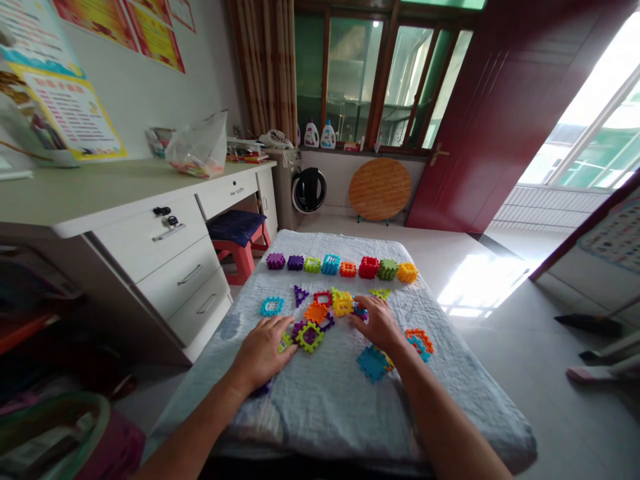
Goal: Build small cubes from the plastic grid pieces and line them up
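My left hand (263,351) lies flat with fingers stretched out on a cloth-covered table (325,400), its fingertips touching a lime-green square frame piece (310,336) and purple pieces beside it. My right hand (377,323) is curled over a small blue and pink piece (360,311) next to a yellow block (343,303). Loose flat puzzle pieces lie around both hands: a cyan square (271,306), a purple triangle (300,295), an orange piece (316,312), a blue piece (373,363). A row of several assembled coloured cubes (343,267) stands along the far edge.
A white desk with drawers (165,253) runs along the left, with a red stool (240,243) tucked under it. A plastic bag (200,150) sits on the desk. A round wooden tabletop (380,189) leans against the far wall. A red door (500,113) stands open at the right.
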Action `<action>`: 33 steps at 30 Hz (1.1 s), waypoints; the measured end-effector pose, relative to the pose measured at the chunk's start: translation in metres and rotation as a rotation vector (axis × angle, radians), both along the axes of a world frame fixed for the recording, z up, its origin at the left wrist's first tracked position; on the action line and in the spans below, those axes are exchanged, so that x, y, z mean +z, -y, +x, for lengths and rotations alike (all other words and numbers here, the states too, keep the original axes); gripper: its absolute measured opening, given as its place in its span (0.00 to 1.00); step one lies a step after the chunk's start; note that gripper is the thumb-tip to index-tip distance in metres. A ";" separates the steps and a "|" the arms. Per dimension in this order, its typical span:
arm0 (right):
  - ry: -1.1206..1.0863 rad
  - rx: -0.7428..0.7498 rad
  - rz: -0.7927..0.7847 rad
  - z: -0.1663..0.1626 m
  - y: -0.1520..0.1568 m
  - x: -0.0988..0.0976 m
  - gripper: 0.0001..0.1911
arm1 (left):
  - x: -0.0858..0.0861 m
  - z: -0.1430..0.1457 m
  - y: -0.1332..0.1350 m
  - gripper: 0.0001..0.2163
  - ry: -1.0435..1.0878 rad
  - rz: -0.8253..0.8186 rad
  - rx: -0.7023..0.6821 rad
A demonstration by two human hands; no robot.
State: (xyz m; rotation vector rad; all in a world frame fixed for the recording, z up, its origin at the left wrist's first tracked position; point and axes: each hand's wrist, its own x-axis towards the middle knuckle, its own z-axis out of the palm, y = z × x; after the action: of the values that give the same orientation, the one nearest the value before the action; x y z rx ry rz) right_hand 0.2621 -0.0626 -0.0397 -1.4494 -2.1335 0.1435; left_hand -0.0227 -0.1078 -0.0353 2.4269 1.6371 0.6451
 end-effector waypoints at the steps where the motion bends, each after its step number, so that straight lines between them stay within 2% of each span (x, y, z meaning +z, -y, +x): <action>1: -0.013 -0.008 0.009 0.000 0.000 0.000 0.12 | 0.001 0.003 -0.004 0.19 0.004 -0.001 -0.002; 4: -0.066 -0.022 0.040 0.001 -0.001 0.000 0.09 | 0.005 0.012 -0.015 0.15 0.002 0.011 -0.020; 8: -0.149 -0.068 0.074 0.002 -0.001 -0.002 0.10 | 0.010 0.027 -0.029 0.10 0.032 0.049 -0.008; 13: -0.159 -0.135 0.131 0.003 0.002 0.001 0.11 | 0.014 0.040 -0.045 0.05 0.313 0.043 0.017; 16: -0.123 -0.075 0.155 -0.003 0.010 0.007 0.11 | 0.009 0.039 -0.051 0.08 0.550 0.005 0.048; 19: -0.074 0.046 0.155 -0.014 0.019 0.015 0.12 | 0.000 0.033 -0.053 0.10 0.653 -0.016 0.110; 26: 0.081 0.365 0.058 -0.041 0.031 0.021 0.21 | -0.006 0.020 -0.051 0.09 0.422 0.236 0.157; 29: 0.102 0.402 0.018 -0.045 0.032 0.020 0.19 | -0.007 0.020 -0.050 0.09 0.334 0.241 0.136; 33: 0.099 0.371 0.017 -0.041 0.031 0.019 0.18 | -0.011 0.022 -0.050 0.10 0.200 0.182 0.087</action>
State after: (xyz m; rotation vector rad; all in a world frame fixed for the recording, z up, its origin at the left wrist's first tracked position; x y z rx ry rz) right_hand 0.2213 -0.0936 -0.0211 -1.0572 -2.4607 0.1931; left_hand -0.0011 -0.0581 -0.0461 2.3277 1.6746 1.0567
